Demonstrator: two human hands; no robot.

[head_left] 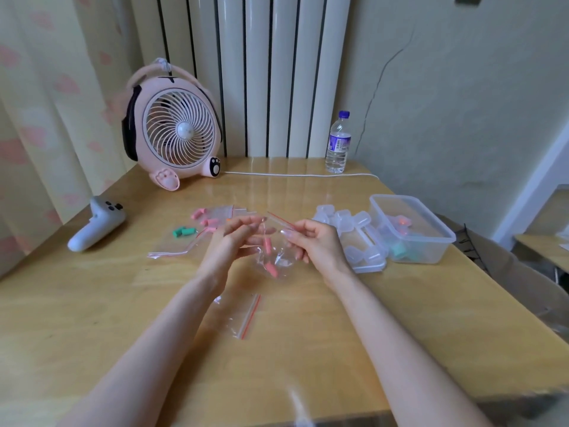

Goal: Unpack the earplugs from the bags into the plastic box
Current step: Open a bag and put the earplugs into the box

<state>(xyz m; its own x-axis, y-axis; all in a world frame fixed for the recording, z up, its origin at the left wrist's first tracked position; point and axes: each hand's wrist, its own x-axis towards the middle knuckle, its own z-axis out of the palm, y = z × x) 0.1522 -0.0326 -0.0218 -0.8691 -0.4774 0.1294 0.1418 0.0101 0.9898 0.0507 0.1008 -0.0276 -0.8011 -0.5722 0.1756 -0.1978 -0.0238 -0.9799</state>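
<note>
Both hands hold a small clear zip bag point(275, 256) above the middle of the table. My right hand point(314, 241) pinches its red-striped top edge. My left hand point(234, 241) holds the bag's other side, fingers partly curled. Two pink earplugs point(271, 268) show inside it. The clear plastic box point(409, 226) stands at the right, with green and pink earplugs in it. More bags with pink earplugs point(209, 217) and green earplugs point(183, 232) lie behind my left hand.
Two flat zip bags lie on the table, one at the left point(172, 249) and one near my forearms point(243, 317). Small clear cases point(354, 232) are piled beside the box. A pink fan point(175, 127), a white controller point(95, 223), a water bottle point(338, 143) and a white cable point(292, 175) lie further back.
</note>
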